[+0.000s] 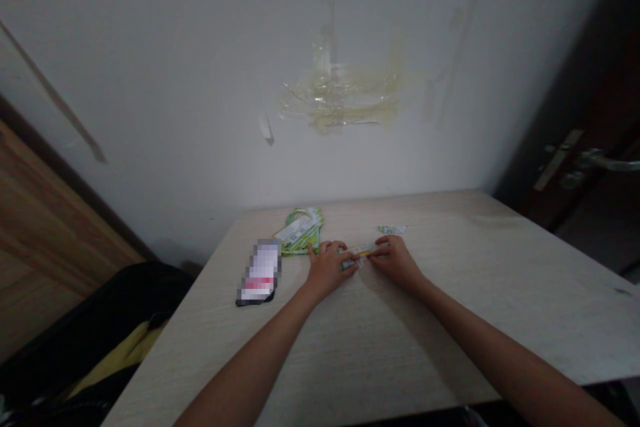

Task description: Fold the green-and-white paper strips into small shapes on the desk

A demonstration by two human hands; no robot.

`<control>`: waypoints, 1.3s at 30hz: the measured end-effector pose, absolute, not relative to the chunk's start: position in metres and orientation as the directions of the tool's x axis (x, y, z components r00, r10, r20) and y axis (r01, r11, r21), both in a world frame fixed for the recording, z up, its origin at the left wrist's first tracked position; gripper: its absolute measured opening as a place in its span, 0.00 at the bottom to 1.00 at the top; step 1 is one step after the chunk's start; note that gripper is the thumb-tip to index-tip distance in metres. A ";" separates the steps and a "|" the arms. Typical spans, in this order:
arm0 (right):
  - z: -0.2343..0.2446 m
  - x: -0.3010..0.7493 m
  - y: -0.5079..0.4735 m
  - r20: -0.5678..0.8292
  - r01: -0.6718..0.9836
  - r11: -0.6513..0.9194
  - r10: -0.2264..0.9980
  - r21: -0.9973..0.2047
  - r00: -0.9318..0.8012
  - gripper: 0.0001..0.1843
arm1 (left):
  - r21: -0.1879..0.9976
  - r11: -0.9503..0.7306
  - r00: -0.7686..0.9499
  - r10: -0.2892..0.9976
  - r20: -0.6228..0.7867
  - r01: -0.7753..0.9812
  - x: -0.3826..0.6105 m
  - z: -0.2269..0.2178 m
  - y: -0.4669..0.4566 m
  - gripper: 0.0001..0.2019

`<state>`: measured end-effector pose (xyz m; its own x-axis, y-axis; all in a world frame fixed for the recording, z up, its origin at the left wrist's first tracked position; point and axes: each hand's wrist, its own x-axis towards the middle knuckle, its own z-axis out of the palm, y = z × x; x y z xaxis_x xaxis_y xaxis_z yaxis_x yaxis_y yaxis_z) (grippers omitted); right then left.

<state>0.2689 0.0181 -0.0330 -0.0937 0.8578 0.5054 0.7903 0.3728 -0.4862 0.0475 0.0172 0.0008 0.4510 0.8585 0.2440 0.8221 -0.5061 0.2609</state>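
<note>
A narrow strip of printed plastic packaging (pixel 364 251), whitish with a yellowish band, lies low over the table between my hands. My left hand (pixel 330 265) has its fingers closed on the strip's left end. At the other end my right hand (pixel 397 260) pinches it between thumb and fingers. Just behind my left hand is a pile of green and white printed packets (pixel 303 230). A smaller green and white scrap of wrapper (pixel 391 229) rests beyond my right hand. The print is too small to read.
Left of my hands a phone (pixel 260 273) with a blurred screen lies on the pale wooden table (pixel 320 360). The table's far edge meets a wall (pixel 200 80) with old tape on it. A dark bag (pixel 125 300) sits beside the table; a door handle (pixel 605 161) is at right.
</note>
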 end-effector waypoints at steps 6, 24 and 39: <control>-0.027 0.268 0.017 0.476 0.824 0.317 0.877 -0.469 -0.065 0.08 | 0.288 -0.514 0.458 0.856 0.242 0.808 0.047 0.004 0.016 0.11; -0.018 0.264 0.013 0.453 0.863 0.240 0.892 -0.445 -0.015 0.11 | 0.279 -0.510 0.448 0.856 0.257 0.814 0.047 0.000 0.017 0.10; -0.023 0.269 0.017 0.513 0.816 0.328 0.857 -0.477 -0.045 0.07 | 0.250 -0.552 0.485 0.827 0.283 0.795 0.048 0.004 0.013 0.12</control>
